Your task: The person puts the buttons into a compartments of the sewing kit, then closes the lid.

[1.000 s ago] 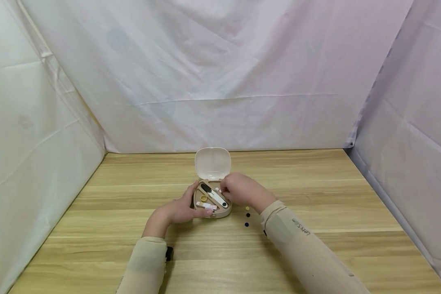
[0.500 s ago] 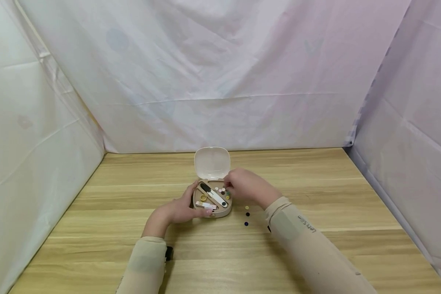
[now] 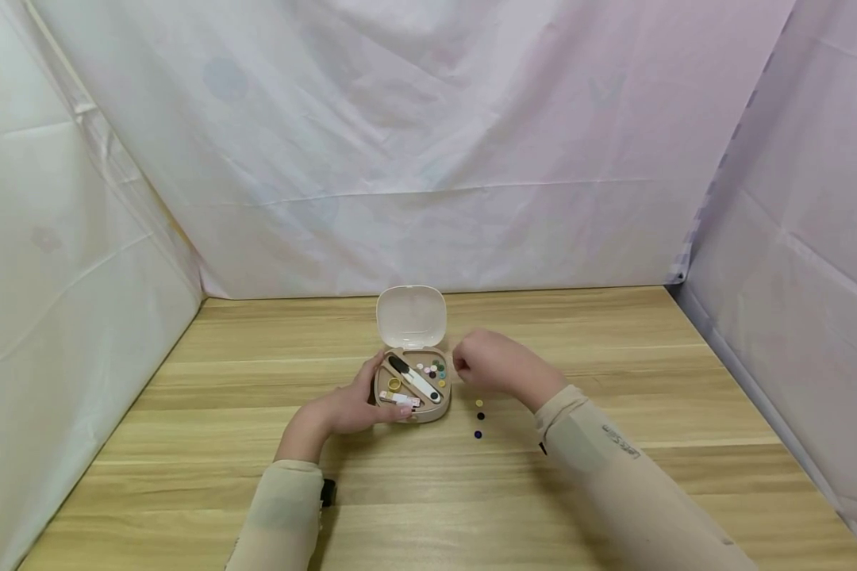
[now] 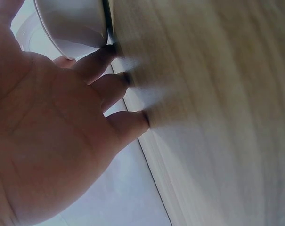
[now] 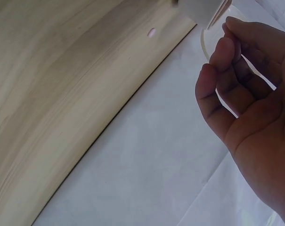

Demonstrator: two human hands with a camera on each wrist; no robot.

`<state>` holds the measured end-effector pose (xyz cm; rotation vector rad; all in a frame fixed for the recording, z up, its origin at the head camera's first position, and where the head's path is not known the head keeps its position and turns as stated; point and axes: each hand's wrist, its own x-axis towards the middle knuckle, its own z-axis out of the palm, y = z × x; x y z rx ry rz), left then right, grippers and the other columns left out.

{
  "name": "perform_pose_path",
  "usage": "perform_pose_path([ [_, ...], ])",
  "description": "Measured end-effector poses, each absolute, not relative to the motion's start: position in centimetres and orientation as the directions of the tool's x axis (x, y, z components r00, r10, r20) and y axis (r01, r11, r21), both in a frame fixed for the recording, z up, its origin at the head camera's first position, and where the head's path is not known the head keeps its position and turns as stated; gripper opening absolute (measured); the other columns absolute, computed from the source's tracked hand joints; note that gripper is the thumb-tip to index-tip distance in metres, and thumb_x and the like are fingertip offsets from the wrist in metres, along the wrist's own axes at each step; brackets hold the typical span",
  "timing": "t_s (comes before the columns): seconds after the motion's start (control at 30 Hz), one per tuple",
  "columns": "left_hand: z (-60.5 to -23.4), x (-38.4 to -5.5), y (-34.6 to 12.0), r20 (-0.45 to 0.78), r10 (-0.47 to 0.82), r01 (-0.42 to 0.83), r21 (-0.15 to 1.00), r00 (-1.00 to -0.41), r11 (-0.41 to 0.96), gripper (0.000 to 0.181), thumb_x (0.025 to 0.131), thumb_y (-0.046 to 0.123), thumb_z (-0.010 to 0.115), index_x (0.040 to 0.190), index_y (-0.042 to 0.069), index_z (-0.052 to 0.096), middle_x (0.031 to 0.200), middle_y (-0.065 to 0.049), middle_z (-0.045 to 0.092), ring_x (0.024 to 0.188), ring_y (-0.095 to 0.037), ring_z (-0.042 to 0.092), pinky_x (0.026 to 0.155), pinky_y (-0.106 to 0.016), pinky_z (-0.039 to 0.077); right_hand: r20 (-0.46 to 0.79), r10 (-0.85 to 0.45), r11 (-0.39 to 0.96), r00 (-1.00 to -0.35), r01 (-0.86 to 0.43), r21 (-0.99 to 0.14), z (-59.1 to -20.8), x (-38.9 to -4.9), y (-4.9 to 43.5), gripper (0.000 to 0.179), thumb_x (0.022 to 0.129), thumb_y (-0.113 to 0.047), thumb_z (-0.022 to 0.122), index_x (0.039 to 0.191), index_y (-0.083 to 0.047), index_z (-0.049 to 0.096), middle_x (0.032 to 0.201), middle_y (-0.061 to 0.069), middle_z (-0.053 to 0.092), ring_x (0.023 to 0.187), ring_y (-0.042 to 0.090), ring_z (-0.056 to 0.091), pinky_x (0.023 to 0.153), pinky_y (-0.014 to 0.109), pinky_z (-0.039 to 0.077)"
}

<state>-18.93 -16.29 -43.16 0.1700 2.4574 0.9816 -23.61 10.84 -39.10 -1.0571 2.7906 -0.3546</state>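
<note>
A beige sewing kit box (image 3: 428,413) stands on the table with its lid (image 3: 411,317) raised. My left hand (image 3: 346,407) holds it from the left, thumb along the front and fingers round the far side. Inside lie white-handled thread snips (image 3: 421,384), a gold thimble ring (image 3: 394,384), a small white-and-pink strip (image 3: 400,399) and several coloured buttons (image 3: 440,374). Just right of the box my right hand (image 3: 493,363) hovers with curled fingers. In the right wrist view its thumb and forefinger tips nearly meet; I cannot tell whether something small is between them.
On the table right of the box lie a yellow button (image 3: 479,404), a black button (image 3: 481,415) and a dark blue button (image 3: 478,434) in a row. A small pinkish oval (image 5: 151,32) shows on the table in the right wrist view. White cloth (image 3: 428,159) hangs behind.
My right hand has lifted out of the button compartment and moved right, uncovering the buttons inside. The left hand and the box have stayed in place.
</note>
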Motion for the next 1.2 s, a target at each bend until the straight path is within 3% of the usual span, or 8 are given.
perform_pose_path([
  [0.1,-43.2,-18.9,-16.3,-0.394,0.285,-0.066,0.677,-0.874,0.733,0.120,0.089,0.063,0.079,0.173,0.029,0.001,0.175,-0.022,0.026,0.155,-0.049,0.037,0.123,-0.067,0.035,-0.048,-0.680,0.717,-0.731,-0.651,-0.248,-39.4,-23.3,11.5,0.032,0.090,0.003,0.063,0.064,-0.015,0.064,0.062,-0.007,0.053,0.058,0.006,0.043,0.055,0.021,0.037],
  [0.3,-43.3,-19.1,-16.4,-0.382,0.287,-0.057,0.680,-0.878,0.731,0.120,0.089,0.061,0.080,0.173,0.028,0.000,0.175,-0.023,0.026,0.155,-0.050,0.038,0.123,-0.067,0.035,-0.120,-0.668,0.738,-0.734,-0.635,-0.229,-40.0,-22.6,12.6,0.020,0.094,-0.001,0.072,0.078,-0.011,0.075,0.072,-0.004,0.067,0.065,0.008,0.053,0.063,0.024,0.050],
  [0.57,-43.2,-19.0,-16.3,-0.382,0.289,-0.056,0.682,-0.878,0.729,0.120,0.089,0.061,0.080,0.173,0.028,0.001,0.175,-0.022,0.026,0.155,-0.049,0.037,0.123,-0.067,0.035,-0.184,-0.633,0.770,-0.752,-0.586,-0.252,-40.8,-21.0,13.3,0.016,0.095,-0.001,0.073,0.082,-0.009,0.077,0.076,-0.003,0.068,0.067,0.010,0.055,0.065,0.028,0.052],
  [0.97,-43.2,-19.1,-16.3,-0.384,0.299,-0.051,0.683,-0.874,0.729,0.122,0.089,0.062,0.079,0.173,0.026,-0.002,0.174,-0.025,0.025,0.155,-0.051,0.036,0.124,-0.068,0.034,-0.085,-0.715,0.693,-0.693,-0.688,-0.216,-42.5,-20.6,13.5,0.016,0.089,0.002,0.076,0.082,-0.011,0.079,0.079,-0.005,0.074,0.070,0.005,0.061,0.069,0.027,0.058],
  [1.2,-43.3,-19.1,-16.4,-0.385,0.300,-0.060,0.694,-0.873,0.717,0.120,0.090,0.060,0.080,0.173,0.026,-0.001,0.175,-0.024,0.023,0.157,-0.050,0.034,0.125,-0.068,0.032,-0.086,-0.718,0.690,-0.691,-0.688,-0.225,-42.8,-20.7,13.5,0.015,0.089,0.002,0.078,0.082,-0.012,0.079,0.079,-0.005,0.074,0.070,0.004,0.060,0.068,0.025,0.058],
])
